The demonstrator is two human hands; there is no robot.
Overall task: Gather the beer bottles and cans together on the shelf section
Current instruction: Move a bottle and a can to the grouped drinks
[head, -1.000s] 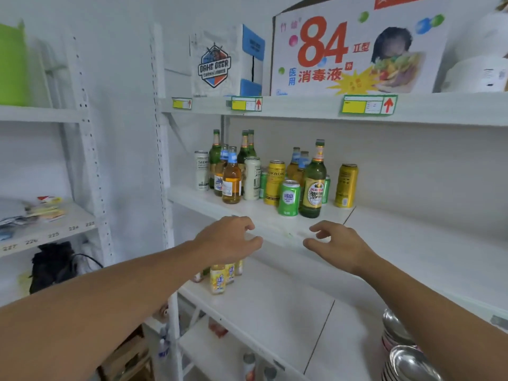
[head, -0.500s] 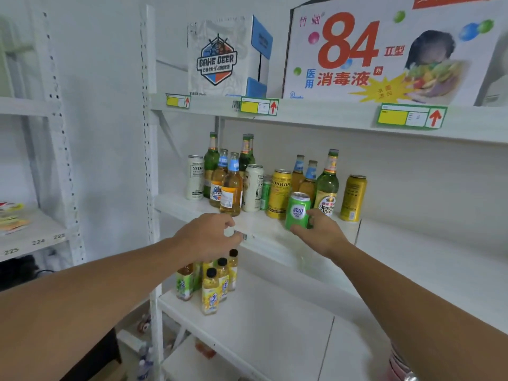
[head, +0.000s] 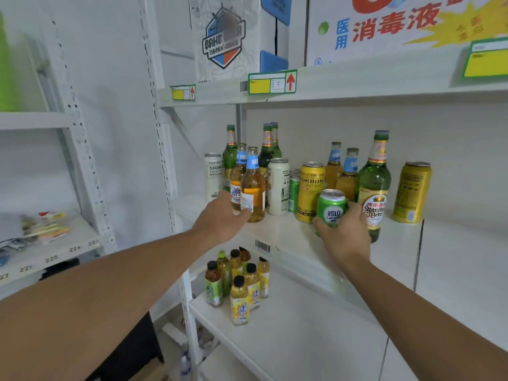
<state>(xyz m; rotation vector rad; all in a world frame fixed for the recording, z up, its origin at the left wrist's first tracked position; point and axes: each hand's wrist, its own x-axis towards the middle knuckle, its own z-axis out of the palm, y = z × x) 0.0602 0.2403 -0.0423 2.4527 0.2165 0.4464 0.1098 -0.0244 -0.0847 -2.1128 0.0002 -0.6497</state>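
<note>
Beer bottles and cans stand grouped on the middle white shelf. My right hand is wrapped around a small green can at the front of the group, next to a tall green Yanjing bottle. My left hand reaches the base of an amber bottle with a blue neck label; its fingers touch the bottle, and I cannot tell whether they grip it. Behind stand a white Sidkron can, a yellow Sidkron can, a second yellow can at the far right, and more green and amber bottles.
The shelf below holds several small yellow and green tea bottles. On the top shelf sit a beer carton and a large disinfectant box. A second rack with packets stands at the left. Bare shelf extends right of the cans.
My view has come closer to the shelf. My left hand rose from the shelf edge to the amber bottle's base. My right hand stays on the green can.
</note>
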